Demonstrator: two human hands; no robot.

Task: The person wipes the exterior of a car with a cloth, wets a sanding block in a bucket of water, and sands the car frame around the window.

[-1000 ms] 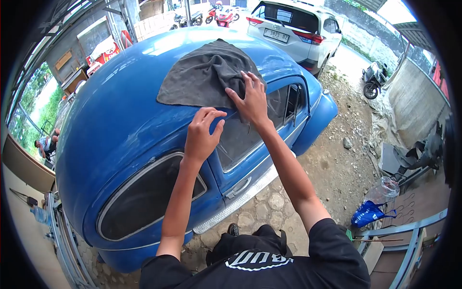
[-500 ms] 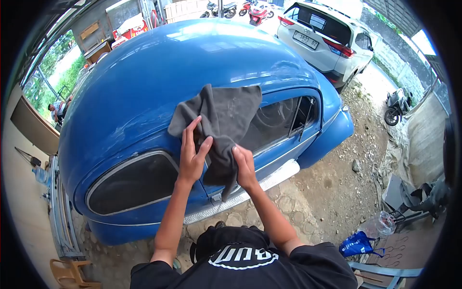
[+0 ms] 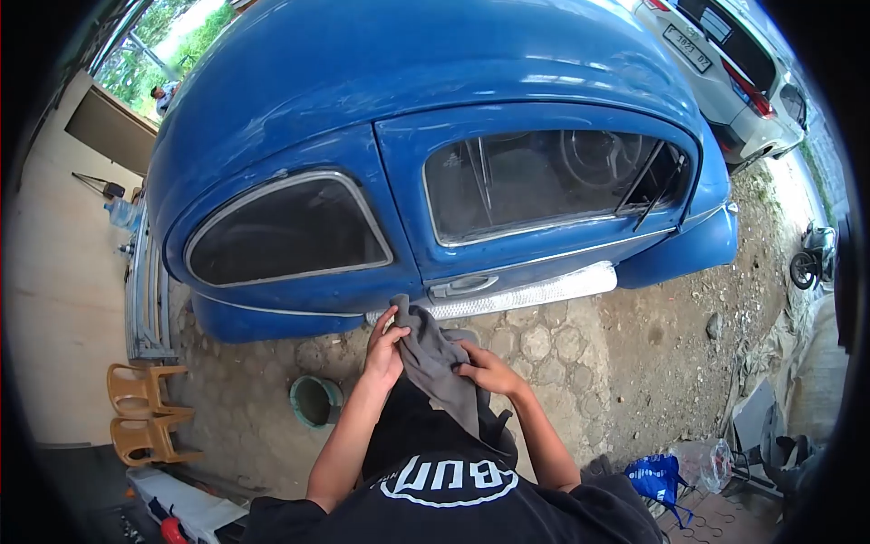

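A crumpled grey cloth [image 3: 433, 355] hangs between my two hands, close in front of my body. My left hand [image 3: 386, 349] is closed on its upper left part, thumb and fingers pinching the fabric. On the other side, my right hand [image 3: 489, 368] grips the cloth's right edge. Just beyond the cloth stands the blue car [image 3: 299, 118], its side facing me. Its door handle [image 3: 465, 286] and the white textured running board [image 3: 544, 292] lie nearest to my hands, apart from them.
A bucket [image 3: 315, 402] stands on the paved ground at my left, near stacked brown plastic chairs [image 3: 145, 399]. Beyond the blue car is a white car [image 3: 725, 68]. A blue bag [image 3: 656, 478] and clear plastic [image 3: 707, 464] lie at lower right. A person [image 3: 164, 96] is far left.
Both hands have come down and back toward my body with the cloth, away from the car's roof edge and window. The cloth is now more bunched. My view has tilted downward.
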